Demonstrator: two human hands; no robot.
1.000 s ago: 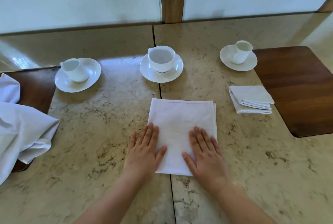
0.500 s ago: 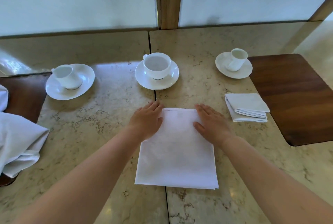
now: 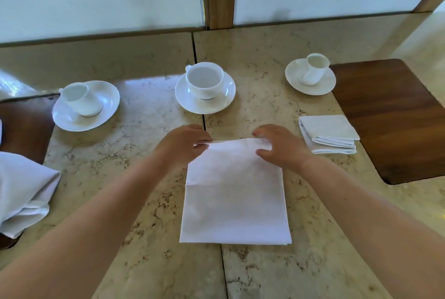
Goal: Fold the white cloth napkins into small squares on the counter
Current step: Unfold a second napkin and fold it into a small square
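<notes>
1. A white napkin [image 3: 234,192], folded to a tall rectangle, lies flat on the stone counter [image 3: 325,238] directly before the person, its near edge closest to the camera and its far edge towards the middle cup [image 3: 204,81]. It appears to need at least one more fold to become a small square.

2. At the napkin's far edge, the left hand [image 3: 183,146] pinches the far left corner between thumb and fingers, and the right hand [image 3: 280,146] curls over the far right corner with the thumb pressed on the cloth; both hold the napkin, though how many layers they have caught cannot be told. Judged from this grip, the next fold is about to begin and is not yet made.

3. Just right of the napkin, a finished napkin [image 3: 328,134] rests as a small square beside a wooden mat [image 3: 390,118], one piece of the job done.

4. Well left of the napkin, at the frame's edge, a loose heap of white cloth [image 3: 24,192] lies unfolded, seemingly work left; how many napkins it holds cannot be told.

5. Beyond the napkin, the middle cup stands on its saucer [image 3: 226,96], with a left cup [image 3: 80,100] and a right cup [image 3: 315,67] on saucers either side, none touching the cloth.
</notes>
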